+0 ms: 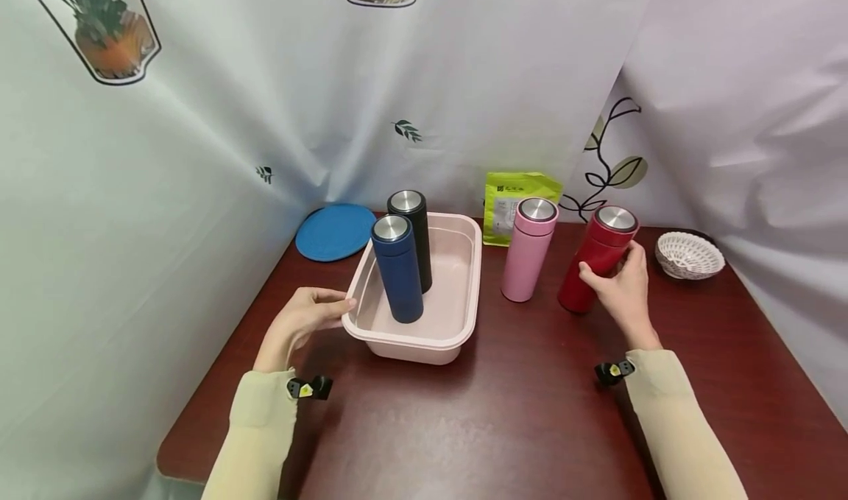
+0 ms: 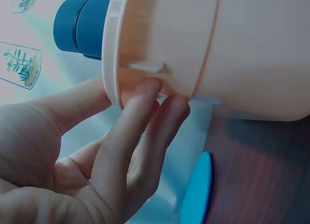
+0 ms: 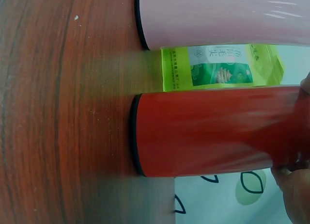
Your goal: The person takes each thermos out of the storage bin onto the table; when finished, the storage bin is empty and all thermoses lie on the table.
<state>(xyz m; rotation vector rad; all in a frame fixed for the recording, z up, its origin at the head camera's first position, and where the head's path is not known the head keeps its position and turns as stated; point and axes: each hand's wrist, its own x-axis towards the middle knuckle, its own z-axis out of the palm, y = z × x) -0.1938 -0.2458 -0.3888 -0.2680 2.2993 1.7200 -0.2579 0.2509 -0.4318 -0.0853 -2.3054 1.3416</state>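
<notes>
Across the worktop (image 1: 477, 426), held a tub (image 1: 411, 340) and a red flask (image 1: 599, 248).
Pinched the tub's near-left corner in the fingers (image 2: 139, 120) of the left hand (image 1: 308, 312), likely to steady it under the blue flask (image 1: 401, 277) and black flask (image 1: 422, 242) inside; curled the right hand's (image 1: 626, 286) fingers high round the red flask, beside the pink flask (image 1: 528, 255), presumably for control.

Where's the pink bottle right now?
In the head view, the pink bottle stands right of centre, between the pale tub and the red bottle, in front of the green packet.
</notes>
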